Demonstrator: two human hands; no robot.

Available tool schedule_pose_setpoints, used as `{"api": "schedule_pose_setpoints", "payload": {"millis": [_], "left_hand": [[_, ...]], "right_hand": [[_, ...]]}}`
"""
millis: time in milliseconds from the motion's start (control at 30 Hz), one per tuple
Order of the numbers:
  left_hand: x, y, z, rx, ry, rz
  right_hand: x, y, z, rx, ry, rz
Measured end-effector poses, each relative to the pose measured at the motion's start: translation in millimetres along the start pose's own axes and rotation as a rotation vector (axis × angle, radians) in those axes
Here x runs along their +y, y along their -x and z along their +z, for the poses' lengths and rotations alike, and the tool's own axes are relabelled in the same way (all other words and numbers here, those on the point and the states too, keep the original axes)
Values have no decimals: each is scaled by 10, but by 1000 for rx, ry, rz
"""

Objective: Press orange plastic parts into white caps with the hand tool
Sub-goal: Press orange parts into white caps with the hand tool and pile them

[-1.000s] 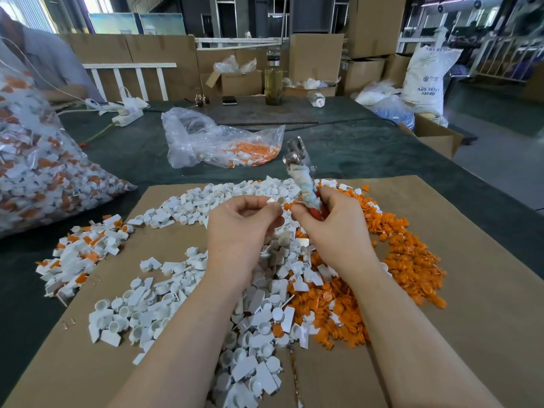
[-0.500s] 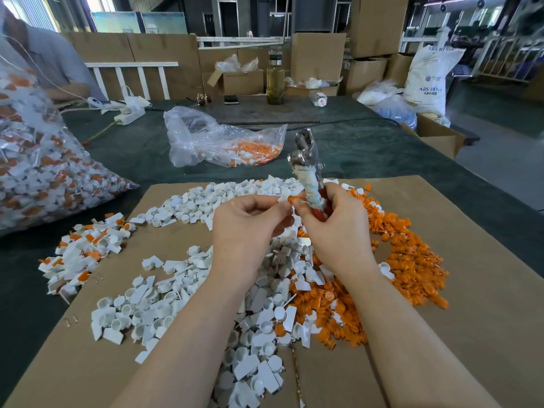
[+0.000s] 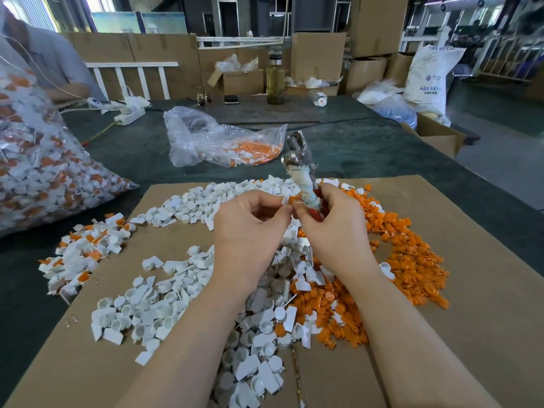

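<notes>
Left hand (image 3: 250, 231) pinches a white cap (image 3: 285, 200). Right hand (image 3: 329, 228) grips the hand tool (image 3: 303, 178), head up, and pinches an orange part (image 3: 292, 199) at the cap. Loose piles sit near on the cardboard (image 3: 471, 290). Best to seat the part square, then squeeze.

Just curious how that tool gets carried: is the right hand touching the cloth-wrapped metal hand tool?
Touching. The head view shows the right hand with its fingers curled round the handle of the cloth-wrapped metal hand tool, whose metal head sticks up above the fingers.
</notes>
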State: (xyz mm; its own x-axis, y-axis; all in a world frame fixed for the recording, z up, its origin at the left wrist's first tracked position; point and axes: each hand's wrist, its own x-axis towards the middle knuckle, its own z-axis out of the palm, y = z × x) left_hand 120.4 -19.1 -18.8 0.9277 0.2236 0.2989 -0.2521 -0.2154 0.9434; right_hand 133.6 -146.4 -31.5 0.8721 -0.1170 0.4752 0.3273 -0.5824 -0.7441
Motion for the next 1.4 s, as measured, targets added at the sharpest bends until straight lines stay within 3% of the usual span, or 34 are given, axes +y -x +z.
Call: {"api": "schedule_pose_setpoints", "payload": {"millis": [233, 433, 600, 833, 1400], "left_hand": [[-36, -17, 12, 86, -32, 6], [-46, -62, -21, 89, 86, -60], [-22, -71, -44, 102, 217, -81], [-9, -98, -94, 101, 346, -64], [-29, -115, -120, 85, 371, -34]], "right_hand": [[-26, -13, -52, -146, -108, 19], [-35, -31, -203, -296, -236, 96], [27, -45, -307, -484, -190, 120], [12, -30, -338, -601, -149, 108], [6, -21, -243, -583, -24, -20]]}}
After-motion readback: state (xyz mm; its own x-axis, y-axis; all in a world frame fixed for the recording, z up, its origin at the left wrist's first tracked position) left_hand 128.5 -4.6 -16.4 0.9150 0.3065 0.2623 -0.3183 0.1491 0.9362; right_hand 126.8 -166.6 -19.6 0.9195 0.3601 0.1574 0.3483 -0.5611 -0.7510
